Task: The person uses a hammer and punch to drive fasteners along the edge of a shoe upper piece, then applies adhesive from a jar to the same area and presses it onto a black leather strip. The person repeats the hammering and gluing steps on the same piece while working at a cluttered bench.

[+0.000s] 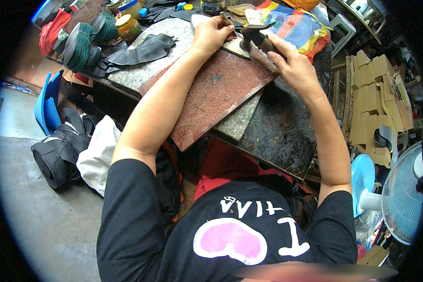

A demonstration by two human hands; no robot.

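My left hand (212, 34) is closed in a pinch above a pale, sole-shaped piece (234, 48) with a dark edge. A short brownish rod shows at its fingertips, but I cannot tell what kind of tool it is. In my right hand (293, 66) is a hammer (254, 35), its fingers wrapped round the handle. The dark hammer head is just right of my left fingertips, over the pale piece. Under the piece lies a worn reddish-brown board (221, 89), partly on a grey speckled slab (239, 120). My left hand hides part of the pale piece.
Black material scraps (143, 51) and spools of green cord (78, 47) lie at the left of the dark table (286, 127). A yellow-lidded jar (127, 27) stands behind them. A colourful mesh bag (291, 23) is at the far right. Cardboard boxes (373, 94) and a fan (403, 192) stand rightward.
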